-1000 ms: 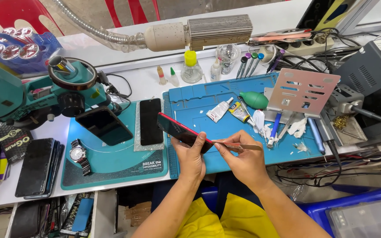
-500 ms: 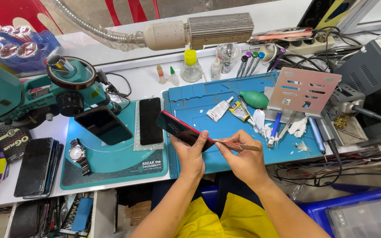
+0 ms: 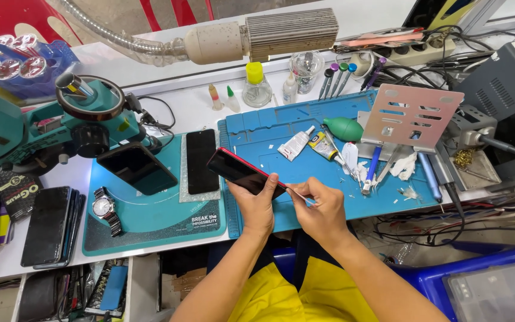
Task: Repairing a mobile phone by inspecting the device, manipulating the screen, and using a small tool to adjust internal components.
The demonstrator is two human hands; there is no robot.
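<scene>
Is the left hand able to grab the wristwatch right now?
Probably not right away: the left hand is busy holding the red-edged phone. The wristwatch lies uncovered on the teal mat, nothing blocking it.

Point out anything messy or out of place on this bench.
Crumpled white scraps litter the blue work mat beside the perforated metal plate. Tangled black cables crowd the far right. Nothing looks spilled or broken.
</scene>
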